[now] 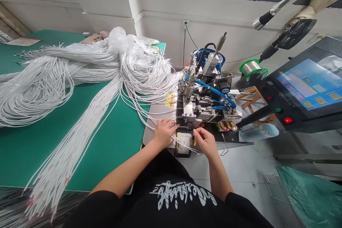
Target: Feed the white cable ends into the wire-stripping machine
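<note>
My left hand (164,131) rests on a grey metal plate (156,114) at the front of a small bench machine (205,96), its fingers curled over thin white wires (183,142) that run across a small white holder (184,140). My right hand (204,140) is just right of that holder, fingers pinched together on the wire ends, with something small and orange showing beside the fingers. Both hands sit right below the machine's front jaws.
Big bundles of white wires (53,78) lie over the green table (112,139) to the left. A touchscreen control box (307,89) with red and green buttons stands at the right. A solder wire spool (252,67) and a fan (295,34) are behind the machine.
</note>
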The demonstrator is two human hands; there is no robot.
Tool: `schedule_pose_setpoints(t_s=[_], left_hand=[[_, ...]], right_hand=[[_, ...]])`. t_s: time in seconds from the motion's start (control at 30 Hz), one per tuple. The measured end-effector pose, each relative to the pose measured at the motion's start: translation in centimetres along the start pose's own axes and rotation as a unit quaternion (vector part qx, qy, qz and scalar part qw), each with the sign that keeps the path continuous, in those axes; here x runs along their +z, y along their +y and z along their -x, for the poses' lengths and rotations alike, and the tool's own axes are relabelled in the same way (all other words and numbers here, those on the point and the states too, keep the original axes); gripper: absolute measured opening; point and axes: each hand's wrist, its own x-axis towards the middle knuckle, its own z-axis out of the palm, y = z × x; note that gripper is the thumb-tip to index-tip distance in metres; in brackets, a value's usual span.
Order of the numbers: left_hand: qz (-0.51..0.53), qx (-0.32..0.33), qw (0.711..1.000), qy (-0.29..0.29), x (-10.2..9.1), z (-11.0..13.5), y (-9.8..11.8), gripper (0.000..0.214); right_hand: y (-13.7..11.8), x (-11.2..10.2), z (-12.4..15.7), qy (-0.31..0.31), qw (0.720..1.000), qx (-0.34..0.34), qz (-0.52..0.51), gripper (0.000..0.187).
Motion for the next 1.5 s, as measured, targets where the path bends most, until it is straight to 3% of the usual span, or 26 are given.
schedule_pose_setpoints(t_s=[1.5], left_hand=[[0.013, -0.029, 0.999, -0.023, -0.33, -0.20, 0.01, 0.036]], right_hand=[[-0.51, 0.91, 0.04, -0.042, 0.999, -0.010, 0.019, 0.036]])
